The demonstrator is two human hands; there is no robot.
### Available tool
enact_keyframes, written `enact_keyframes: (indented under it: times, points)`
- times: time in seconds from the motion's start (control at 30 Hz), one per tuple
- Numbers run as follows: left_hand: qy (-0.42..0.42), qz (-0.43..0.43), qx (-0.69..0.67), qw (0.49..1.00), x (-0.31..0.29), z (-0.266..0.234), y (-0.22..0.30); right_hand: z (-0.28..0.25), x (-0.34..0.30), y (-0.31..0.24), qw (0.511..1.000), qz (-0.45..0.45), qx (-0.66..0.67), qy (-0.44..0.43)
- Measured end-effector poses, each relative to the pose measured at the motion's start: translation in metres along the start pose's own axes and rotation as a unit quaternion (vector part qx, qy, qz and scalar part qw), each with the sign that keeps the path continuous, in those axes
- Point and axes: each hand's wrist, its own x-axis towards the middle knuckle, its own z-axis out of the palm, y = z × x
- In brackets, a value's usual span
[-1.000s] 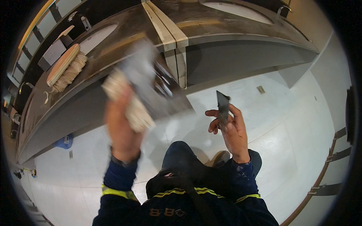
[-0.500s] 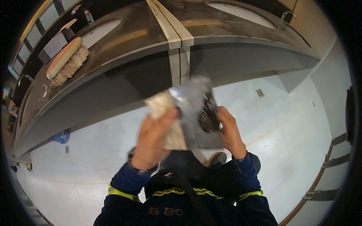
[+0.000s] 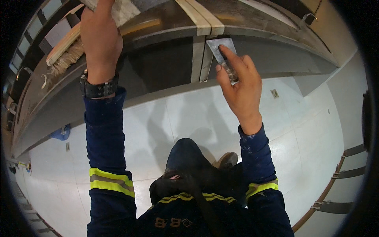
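My left hand [image 3: 102, 43] reaches up to the top edge over the left part of the counter, its fingertips cut off by the frame. It grips a pale, rag-like piece [image 3: 125, 12] that sticks out on both sides of it. Beside that lies a flat grey sheet-like thing [image 3: 152, 4], mostly out of view; whether my hand touches it I cannot tell. Before the counter front my right hand [image 3: 244, 87] holds a scraper [image 3: 220, 44] with a flat metal blade, forefinger along it. The blade points up toward two pale strips [image 3: 203, 23].
A wooden brush [image 3: 65, 53] with pale bristles rests at the counter's left, by a greyish box [image 3: 59, 33]. Right of the strips are a basin [image 3: 272, 12] and a faucet [image 3: 309, 16]. Something blue [image 3: 61, 133] stands under the counter on the white floor [image 3: 166, 114].
Both hands were together before my body with the pale piece and grey metal. They have parted: the left went up and left with the pale piece, the right up with the scraper.
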Motion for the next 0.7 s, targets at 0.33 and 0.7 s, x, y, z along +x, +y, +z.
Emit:
enact_keyframes:
  times: [0.33, 0.7]
  points:
    - [-0.193, -0.021, -0.128, 0.973, 0.007, -0.027, -0.008, 0.009, -0.018, 0.000, 0.994, 0.089, -0.027, -0.063]
    - [-0.192, 0.060, -0.061, 0.978, 0.000, -0.027, -0.016, 0.030, -0.071, 0.021, 0.988, 0.129, -0.007, -0.088]
